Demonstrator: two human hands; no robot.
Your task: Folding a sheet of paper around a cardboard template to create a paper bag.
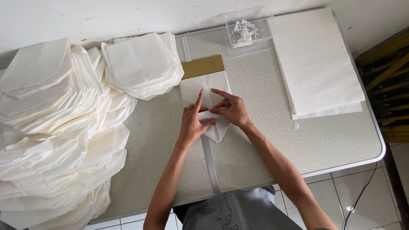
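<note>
A partly folded white paper sheet (200, 87) lies in the middle of the table, wrapped around a brown cardboard template (203, 67) whose far end sticks out. The paper's near end is folded to a point. My left hand (192, 122) presses on the paper with the index finger stretched along the centre seam. My right hand (230, 108) rests on the paper beside it, its fingers pinching a fold toward the middle. Both hands touch the same sheet.
Large heaps of folded white paper bags (64, 123) cover the table's left side. A flat stack of white sheets (317, 64) lies at the far right. A clear plastic box (248, 32) with white paste stands at the back. The table edge (341, 166) runs near me.
</note>
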